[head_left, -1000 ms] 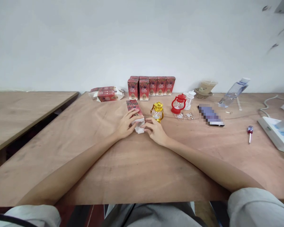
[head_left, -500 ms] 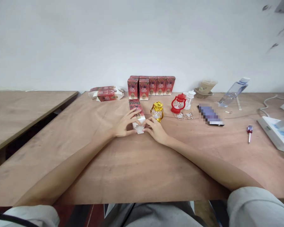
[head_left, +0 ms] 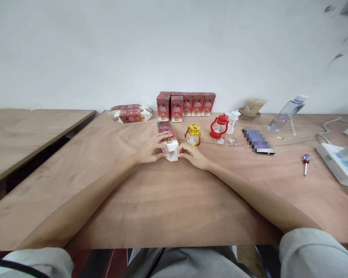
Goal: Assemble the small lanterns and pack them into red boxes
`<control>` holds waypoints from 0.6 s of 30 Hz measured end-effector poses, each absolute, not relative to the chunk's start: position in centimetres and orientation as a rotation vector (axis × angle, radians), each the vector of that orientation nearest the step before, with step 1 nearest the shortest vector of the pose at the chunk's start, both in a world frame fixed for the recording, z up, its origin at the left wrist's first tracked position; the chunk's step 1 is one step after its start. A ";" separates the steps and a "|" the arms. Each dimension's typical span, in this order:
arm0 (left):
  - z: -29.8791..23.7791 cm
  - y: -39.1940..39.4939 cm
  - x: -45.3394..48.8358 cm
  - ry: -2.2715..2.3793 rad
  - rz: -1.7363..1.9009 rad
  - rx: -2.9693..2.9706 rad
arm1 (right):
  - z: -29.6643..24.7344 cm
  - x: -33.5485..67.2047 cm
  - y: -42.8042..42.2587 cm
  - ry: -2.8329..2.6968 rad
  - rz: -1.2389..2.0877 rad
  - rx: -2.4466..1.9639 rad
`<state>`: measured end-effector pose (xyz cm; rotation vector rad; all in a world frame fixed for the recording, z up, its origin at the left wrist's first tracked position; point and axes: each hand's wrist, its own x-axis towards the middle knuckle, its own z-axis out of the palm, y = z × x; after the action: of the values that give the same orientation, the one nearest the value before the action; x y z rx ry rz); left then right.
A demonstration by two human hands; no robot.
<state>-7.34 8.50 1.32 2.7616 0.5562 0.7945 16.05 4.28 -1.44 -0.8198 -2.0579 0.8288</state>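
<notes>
A red printed carton [head_left: 170, 139] lies flat on the table, its white end with loose flaps facing me. My left hand [head_left: 151, 148] wraps the carton's left side, with fingers over the top and the thumb at the open end. On the other side, my right hand [head_left: 193, 155] pinches the right edge of that end by a white flap. Just beyond my right hand stands a small gold lantern [head_left: 193, 135]. A red lantern [head_left: 219, 126] and a white lantern [head_left: 232, 122] stand farther right.
Several red cartons [head_left: 192, 104] stand upright by the wall, and flattened-looking open cartons [head_left: 132, 114] lie left of them. To the right are a phone [head_left: 258, 141], a water bottle [head_left: 287, 113], a screwdriver [head_left: 306, 163], a drink cup [head_left: 253, 106] and a power strip [head_left: 338, 164].
My fingers have shifted slightly at the carton's near end, and its opening now shows more squarely between the side flaps. The lanterns and standing cartons have stayed in place.
</notes>
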 end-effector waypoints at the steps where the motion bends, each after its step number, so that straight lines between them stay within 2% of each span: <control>1: 1.2 8.4 -7.3 0.564 0.811 2.783 | -1.4 16.0 4.1 -2.063 0.806 -0.834; 12: -1.0 7.7 -6.5 0.642 1.069 2.851 | -1.4 15.5 3.2 -2.116 0.584 -1.017; 18: -1.3 7.9 -6.5 0.699 1.154 2.857 | -1.4 15.7 3.3 -2.079 0.678 -0.811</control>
<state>-6.49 7.89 -1.27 2.8570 0.6988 1.1542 15.73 3.28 -1.37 -0.8110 -2.0790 0.6776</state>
